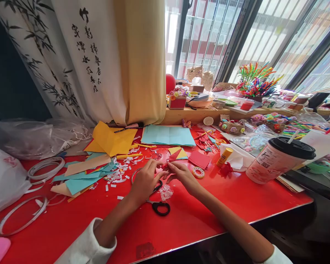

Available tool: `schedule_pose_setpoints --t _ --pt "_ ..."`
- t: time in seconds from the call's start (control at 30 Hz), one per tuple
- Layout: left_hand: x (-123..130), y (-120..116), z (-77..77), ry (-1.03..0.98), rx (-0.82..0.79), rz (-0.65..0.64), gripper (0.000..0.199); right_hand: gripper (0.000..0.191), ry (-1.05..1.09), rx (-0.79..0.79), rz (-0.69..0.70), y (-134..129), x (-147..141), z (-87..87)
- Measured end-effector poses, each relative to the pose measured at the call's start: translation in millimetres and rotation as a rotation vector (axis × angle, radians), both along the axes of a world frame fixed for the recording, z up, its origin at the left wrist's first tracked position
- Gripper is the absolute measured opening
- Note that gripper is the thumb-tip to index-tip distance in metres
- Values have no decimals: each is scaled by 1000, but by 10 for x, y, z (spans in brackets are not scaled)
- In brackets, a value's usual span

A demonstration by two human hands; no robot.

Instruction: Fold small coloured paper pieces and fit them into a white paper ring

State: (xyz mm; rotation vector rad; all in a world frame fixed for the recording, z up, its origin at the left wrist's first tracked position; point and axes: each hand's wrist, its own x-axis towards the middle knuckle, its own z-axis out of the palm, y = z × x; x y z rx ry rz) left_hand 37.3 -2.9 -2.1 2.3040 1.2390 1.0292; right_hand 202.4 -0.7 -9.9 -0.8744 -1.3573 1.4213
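My left hand [145, 180] and my right hand [183, 175] meet over the red table [209, 216], fingertips pinching a small red paper piece [165, 167] between them. Black-handled scissors [159, 205] lie on the table just under and near my left wrist. A small white lacy paper cut-out [166, 191] lies beside the scissors. A little roll of tape [198, 172] sits just right of my right hand.
Coloured paper sheets [110, 141] and white scraps [121, 172] litter the left. Teal sheets [167, 135] lie at the back. A glue stick [224, 156], a lidded drink cup [277, 159] and craft clutter stand right. Plastic bags [5, 176] and white strip coils [44, 167] sit far left.
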Motion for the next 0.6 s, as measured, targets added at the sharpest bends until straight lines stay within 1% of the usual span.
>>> schedule_pose_setpoints --t 0.07,0.1,0.13,0.2,0.23,0.27,0.3,0.33,0.37,0.4,0.43,0.47,0.53,0.6 --pt "-7 13 8 -64 0 60 22 29 -64 54 -101 127 160 78" --pt "-10 22 20 -97 -13 75 22 29 -95 79 -174 201 265 140" --pt "-10 33 35 -123 -31 75 21 29 -100 109 -270 269 376 213" --pt "7 65 79 -174 -64 55 21 28 -160 152 -418 356 570 359" --pt "27 88 108 -205 -82 48 21 30 -226 183 -453 365 633 419" --pt "54 118 140 -247 -100 48 21 38 -293 212 -397 351 666 463" --pt "88 155 177 -302 -124 49 22 49 -348 222 -291 320 670 490" --pt "129 199 215 -353 -152 34 22 55 -411 217 -169 280 649 501" --pt "174 247 255 -407 -176 12 22 55 -481 210 -70 240 611 499" --pt "222 297 292 -462 -210 -37 23 49 -519 210 -23 209 566 490" --pt "270 347 326 -504 -249 -98 23 39 -543 225 -29 192 524 479" --pt "318 394 355 -536 -289 -157 23 32 -566 256 -67 189 490 470" --pt "401 476 395 -633 -340 -215 24 30 -577 295 -134 217 464 468" --pt "458 543 420 -694 -377 -250 26 32 -555 275 -101 268 489 488"
